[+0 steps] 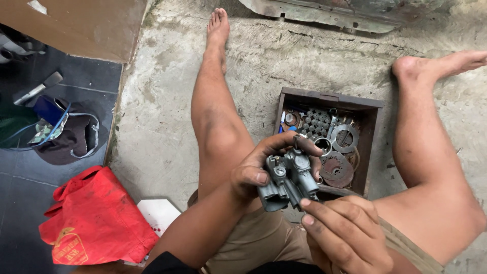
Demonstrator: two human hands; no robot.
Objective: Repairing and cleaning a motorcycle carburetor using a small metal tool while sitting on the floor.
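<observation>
Right, down on the concrete floor (167, 122) we go, legs spread, and both hands are busy with a grey metal carburetor (290, 180) held up just above the lap. The left hand (264, 170) is wrapped round it from the left side, thumb pressed on the near face and the fingers curled over the top, a firm closed grip. The right hand (345, 231) comes in from below right, fingers bent and pinched together against the lower right corner of the carburetor body; whether it grips a small part there or only steadies the casting, I cannot tell.

Just beyond the hands, between the knees, sits a dark wooden box (329, 99) full of loose metal bits: rings, discs, sockets and the like, all jumbled together. None of those pieces is in either hand right now.

As for progress, my read is that the work is in the middle. The carburetor looks largely in one piece, with its fittings on and nothing visibly laid out beside it on the floor, so any stripping or refitting seems barely under way or nearly closed up; the picture does not settle which.

Off to the left lie a crumpled red cloth bag (96, 223) and a dark cap (71, 139) on the tiles.
</observation>
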